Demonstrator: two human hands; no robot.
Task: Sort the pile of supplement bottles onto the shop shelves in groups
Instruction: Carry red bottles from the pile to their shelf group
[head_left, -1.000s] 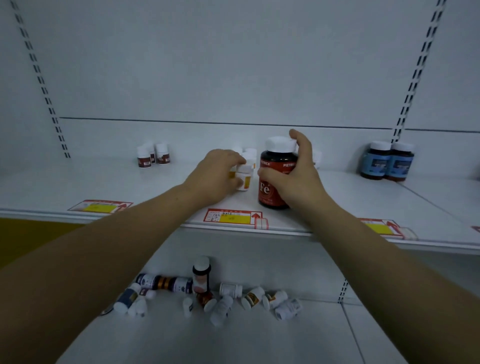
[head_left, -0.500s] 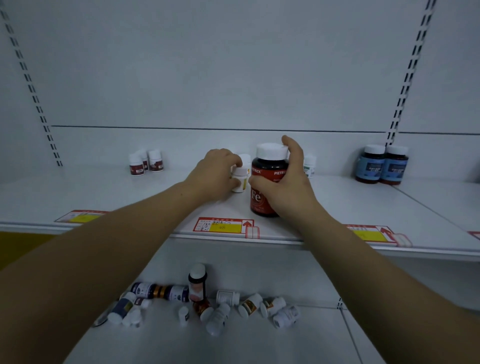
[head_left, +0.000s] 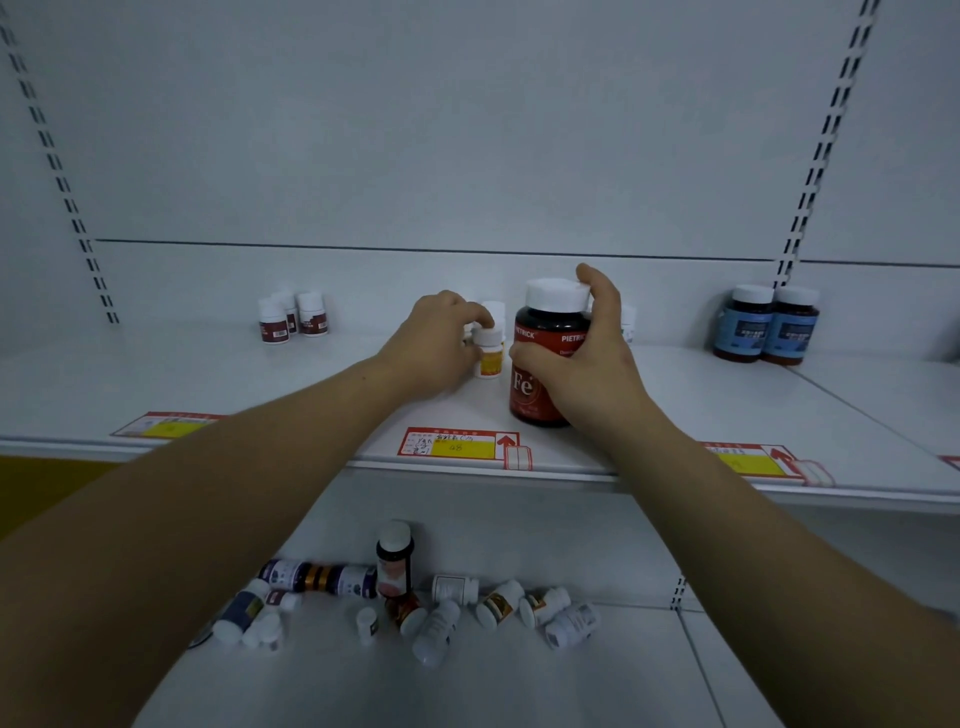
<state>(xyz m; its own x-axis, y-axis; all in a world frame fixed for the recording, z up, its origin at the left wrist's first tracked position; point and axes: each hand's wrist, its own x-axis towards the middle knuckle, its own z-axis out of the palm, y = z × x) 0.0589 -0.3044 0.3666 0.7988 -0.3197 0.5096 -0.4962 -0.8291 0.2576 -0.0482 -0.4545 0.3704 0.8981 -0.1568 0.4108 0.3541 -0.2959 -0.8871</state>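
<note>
So on my feed the right hand (head_left: 587, 364) was wrapped around a big dark bottle (head_left: 545, 332), thumb across the front and fingers curled up by the white cap. The bottle stood upright on the upper shelf (head_left: 208, 374), near the front edge. It had a red label with a big "Fe", and "PIETRICK" printed twice round the shoulder. The smaller print was too blurry for me.

The left hand (head_left: 441, 343) was just beside it, pinching a little white bottle (head_left: 489, 358) with a yellow label between thumb and fingertips. That one was upright on the same shelf, and I couldn't read its label at all.

Behind the hands a couple more white-capped bottles (head_left: 496, 309) peeked out, mostly hidden by the fingers and the big one. On the shelf lip in front sat a red-framed price tag (head_left: 460, 446) with a yellow field and a handwritten "48". The rest was scribble to me. There was a similar tag further left (head_left: 166, 426).

At the back left were three small red-labelled bottles (head_left: 291, 319), bunched together. Far right stood two blue-labelled bottles (head_left: 766, 325), side by side and touching.

Down on the lower shelf (head_left: 519, 675) lay the pile (head_left: 441, 608), most bottles on their sides, with one dark white-capped one (head_left: 395, 558) standing upright. My left forearm covered the pile's left end.
</note>
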